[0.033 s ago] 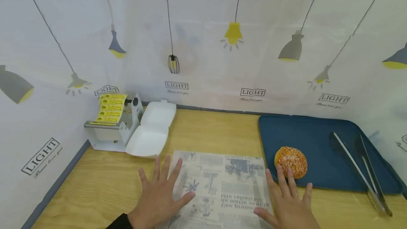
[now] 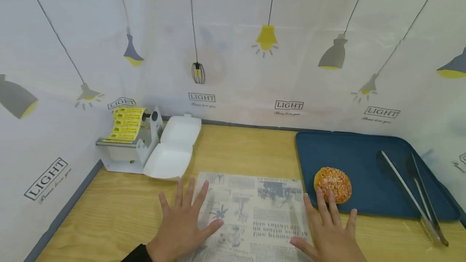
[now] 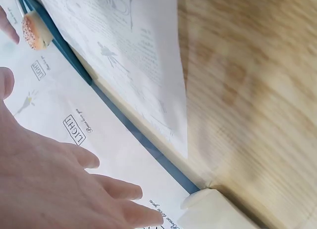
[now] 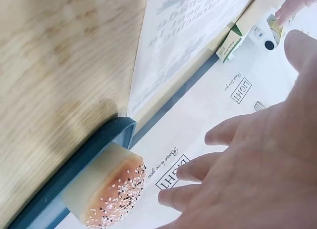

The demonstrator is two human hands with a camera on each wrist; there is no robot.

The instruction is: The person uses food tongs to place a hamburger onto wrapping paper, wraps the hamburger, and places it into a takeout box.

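Both hands are held out with fingers spread, holding nothing. My left hand (image 2: 185, 221) hovers over the left edge of a sheet of newspaper-print wrapping paper (image 2: 251, 213) lying flat on the table. Above the sheet's right edge is my right hand (image 2: 329, 229), its fingertips overlapping the near side of a round sesame bun (image 2: 333, 183) in the head view. The right wrist view shows that bun (image 4: 119, 189) apart from the fingers (image 4: 223, 132), with black and white seeds on its glossy top. It sits on a dark blue tray (image 2: 360, 161).
Metal tongs (image 2: 408, 192) lie on the tray's right side, handle end past its front edge. At the back left, a label dispenser (image 2: 121, 163) with yellow labels (image 2: 127, 122) stands beside an opened white foam box (image 2: 169, 161). A patterned white sheet (image 2: 233, 76) covers the walls behind.
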